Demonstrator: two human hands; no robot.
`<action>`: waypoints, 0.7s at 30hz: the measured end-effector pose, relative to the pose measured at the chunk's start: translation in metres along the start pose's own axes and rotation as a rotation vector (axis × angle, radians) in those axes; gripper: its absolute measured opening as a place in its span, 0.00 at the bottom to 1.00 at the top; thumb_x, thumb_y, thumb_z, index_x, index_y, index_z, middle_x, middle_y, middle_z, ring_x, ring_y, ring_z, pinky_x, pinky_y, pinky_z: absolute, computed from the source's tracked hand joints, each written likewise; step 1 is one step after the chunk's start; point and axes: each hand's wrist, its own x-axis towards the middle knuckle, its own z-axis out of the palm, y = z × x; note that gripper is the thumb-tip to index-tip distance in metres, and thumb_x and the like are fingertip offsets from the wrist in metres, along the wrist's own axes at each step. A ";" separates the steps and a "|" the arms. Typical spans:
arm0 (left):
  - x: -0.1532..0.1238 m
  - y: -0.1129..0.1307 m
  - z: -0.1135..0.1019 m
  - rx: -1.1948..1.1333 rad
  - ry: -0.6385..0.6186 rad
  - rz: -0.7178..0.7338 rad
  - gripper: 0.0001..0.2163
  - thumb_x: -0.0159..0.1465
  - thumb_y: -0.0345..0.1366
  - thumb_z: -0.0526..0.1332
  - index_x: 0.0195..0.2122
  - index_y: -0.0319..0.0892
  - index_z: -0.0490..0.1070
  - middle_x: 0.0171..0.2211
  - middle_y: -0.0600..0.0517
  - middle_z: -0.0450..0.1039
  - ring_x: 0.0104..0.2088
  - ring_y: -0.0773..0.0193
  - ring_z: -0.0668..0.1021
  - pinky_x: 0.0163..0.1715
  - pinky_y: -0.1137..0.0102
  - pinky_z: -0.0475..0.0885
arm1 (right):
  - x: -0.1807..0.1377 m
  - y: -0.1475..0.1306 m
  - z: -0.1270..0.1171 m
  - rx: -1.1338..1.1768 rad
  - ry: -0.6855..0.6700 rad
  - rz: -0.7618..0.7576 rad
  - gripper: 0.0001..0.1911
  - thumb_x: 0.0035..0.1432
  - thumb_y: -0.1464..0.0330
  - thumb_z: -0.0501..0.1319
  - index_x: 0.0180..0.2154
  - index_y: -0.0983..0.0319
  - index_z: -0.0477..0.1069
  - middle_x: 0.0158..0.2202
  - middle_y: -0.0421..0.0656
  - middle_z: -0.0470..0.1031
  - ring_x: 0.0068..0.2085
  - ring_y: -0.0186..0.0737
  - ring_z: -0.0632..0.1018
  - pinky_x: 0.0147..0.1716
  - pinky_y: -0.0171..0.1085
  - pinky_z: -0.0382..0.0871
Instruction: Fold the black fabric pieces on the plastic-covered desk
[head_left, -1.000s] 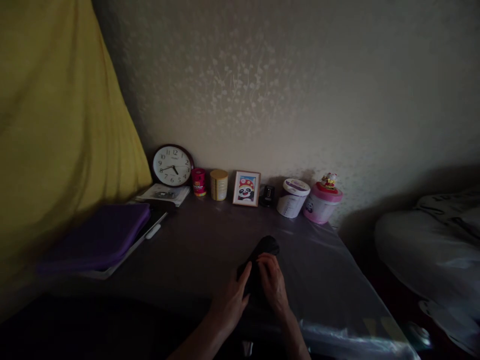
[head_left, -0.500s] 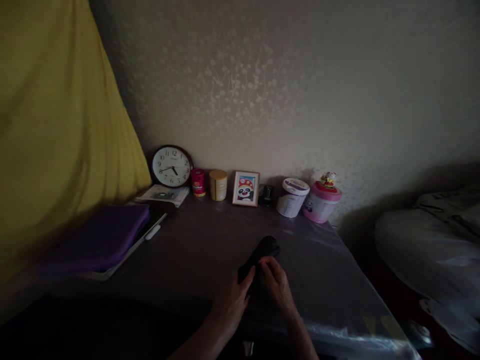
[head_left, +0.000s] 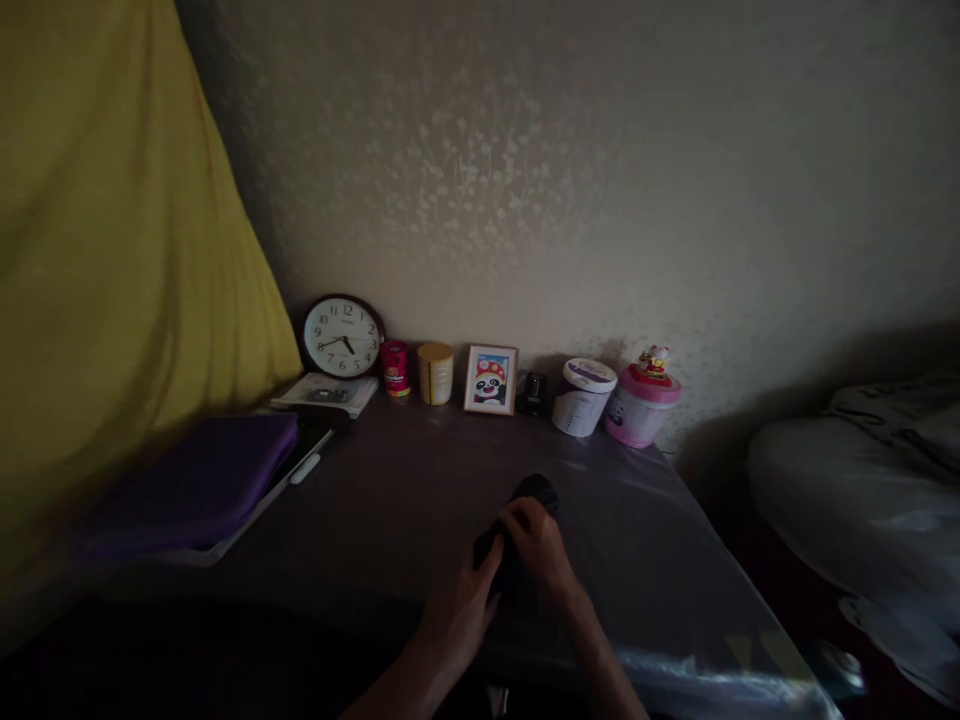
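A dark, soft-looking black item [head_left: 534, 492] lies on the dim table [head_left: 390, 500], near its front middle. My left hand [head_left: 459, 608] rests against its left side, fingers together and thumb raised onto it. My right hand [head_left: 541, 553] lies over its top, fingers curled down around it. Most of the black item is covered by both hands; only its far rounded end shows. The light is too low to name the item.
Along the wall stand a round clock [head_left: 343, 338], a red tin [head_left: 395, 367], a yellow tin [head_left: 436, 372], a framed panda picture [head_left: 490, 379], a white tub [head_left: 583, 396] and a pink tub [head_left: 642, 409]. A purple case [head_left: 196, 482] lies left, yellow curtain [head_left: 112, 280] beside it, bedding [head_left: 862, 500] right.
My right hand has slid forward over the black item and curled down on it. My left hand stays against its left side. The view has shifted slightly.
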 end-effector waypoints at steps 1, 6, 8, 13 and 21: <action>0.000 0.000 0.000 -0.013 0.007 -0.001 0.28 0.61 0.32 0.53 0.61 0.51 0.46 0.55 0.42 0.59 0.49 0.55 0.71 0.45 0.64 0.68 | -0.001 -0.002 -0.001 0.036 0.016 0.003 0.09 0.54 0.63 0.56 0.29 0.59 0.71 0.28 0.41 0.73 0.31 0.37 0.73 0.32 0.35 0.65; 0.002 -0.002 0.001 -0.047 0.029 -0.021 0.27 0.61 0.33 0.52 0.61 0.50 0.47 0.55 0.42 0.59 0.49 0.55 0.71 0.45 0.63 0.68 | -0.009 -0.008 -0.001 0.143 -0.030 -0.057 0.12 0.54 0.60 0.57 0.26 0.59 0.73 0.30 0.41 0.72 0.33 0.36 0.73 0.36 0.34 0.65; 0.001 -0.003 0.001 -0.051 0.037 -0.014 0.28 0.61 0.35 0.52 0.62 0.48 0.45 0.57 0.42 0.57 0.53 0.54 0.68 0.48 0.64 0.66 | -0.010 -0.005 -0.004 0.244 0.002 0.030 0.14 0.54 0.58 0.57 0.29 0.60 0.74 0.27 0.40 0.71 0.30 0.36 0.72 0.32 0.34 0.65; -0.010 -0.009 -0.004 -0.105 0.031 -0.024 0.34 0.61 0.37 0.53 0.63 0.45 0.33 0.57 0.39 0.57 0.51 0.55 0.70 0.47 0.66 0.66 | -0.017 0.022 -0.026 0.396 0.150 0.252 0.19 0.51 0.55 0.58 0.35 0.64 0.74 0.26 0.40 0.72 0.27 0.35 0.70 0.28 0.33 0.63; -0.027 -0.013 0.000 -0.065 0.052 -0.031 0.37 0.59 0.31 0.54 0.63 0.49 0.28 0.58 0.42 0.56 0.52 0.58 0.69 0.47 0.67 0.65 | -0.023 0.015 -0.019 0.411 0.004 0.120 0.17 0.52 0.62 0.56 0.43 0.59 0.72 0.38 0.42 0.75 0.32 0.36 0.73 0.34 0.36 0.67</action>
